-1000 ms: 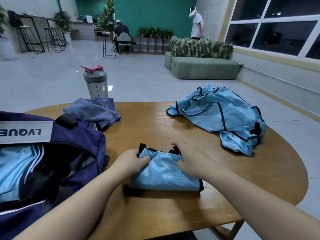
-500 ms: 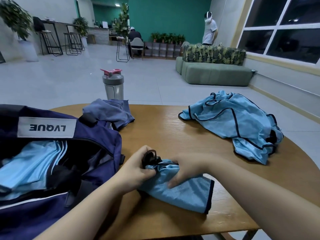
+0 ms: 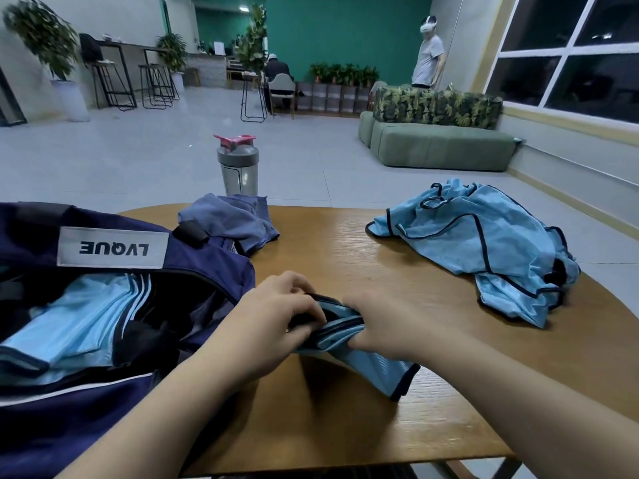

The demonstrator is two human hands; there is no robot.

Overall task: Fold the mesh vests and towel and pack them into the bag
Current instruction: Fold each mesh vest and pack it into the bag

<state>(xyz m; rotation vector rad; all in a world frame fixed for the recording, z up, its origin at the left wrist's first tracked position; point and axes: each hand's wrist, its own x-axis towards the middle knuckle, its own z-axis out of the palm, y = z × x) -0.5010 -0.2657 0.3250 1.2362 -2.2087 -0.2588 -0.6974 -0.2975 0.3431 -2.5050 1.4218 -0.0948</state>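
Observation:
A folded light-blue mesh vest point(image 3: 373, 364) with dark trim is lifted off the wooden table, its free end hanging toward the front. My left hand point(image 3: 276, 312) grips its left end and my right hand point(image 3: 383, 326) grips the middle, both right beside the open navy bag point(image 3: 114, 402). Folded blue vests point(image 3: 69, 326) lie inside the bag. An unfolded heap of blue mesh vests point(image 3: 484, 243) lies at the table's right. A blue-grey towel point(image 3: 231, 219) sits crumpled behind the bag.
A grey shaker bottle point(image 3: 238, 167) with a pink cap stands at the round table's point(image 3: 328, 257) far edge behind the towel. Beyond are a tiled floor, a green sofa, stools, and two persons far off.
Both hands gathered the folded vest, raised it from the table and carried it left toward the bag's opening. The view swung left as well.

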